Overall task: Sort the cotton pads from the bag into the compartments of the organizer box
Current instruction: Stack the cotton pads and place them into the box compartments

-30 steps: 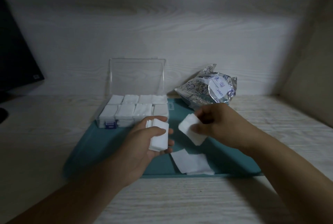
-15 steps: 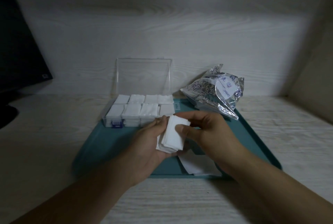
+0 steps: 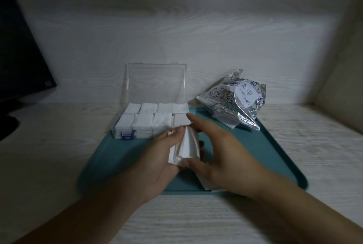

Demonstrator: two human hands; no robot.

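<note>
Both hands meet over the teal tray (image 3: 275, 157) on the pale wood tabletop (image 3: 59, 155). The left hand (image 3: 157, 157) curls its grip around a stack of white cotton pads (image 3: 186, 148) — fingers behind, thumb in front. The right hand (image 3: 222, 151) pinches the same stack, thumb below and fingers reaching over the top. Behind them stands the clear organizer box (image 3: 141, 124), lid raised, its compartments filled with pads. The crinkled foil bag (image 3: 233, 104) lies on the tray's far right corner — a loose sheet of paper (image 3: 204, 184) peeks out under the right hand.

head cam; looks forward-down; close over teal tray (image 3: 275, 145); back wall (image 3: 196, 28) faces it
</note>
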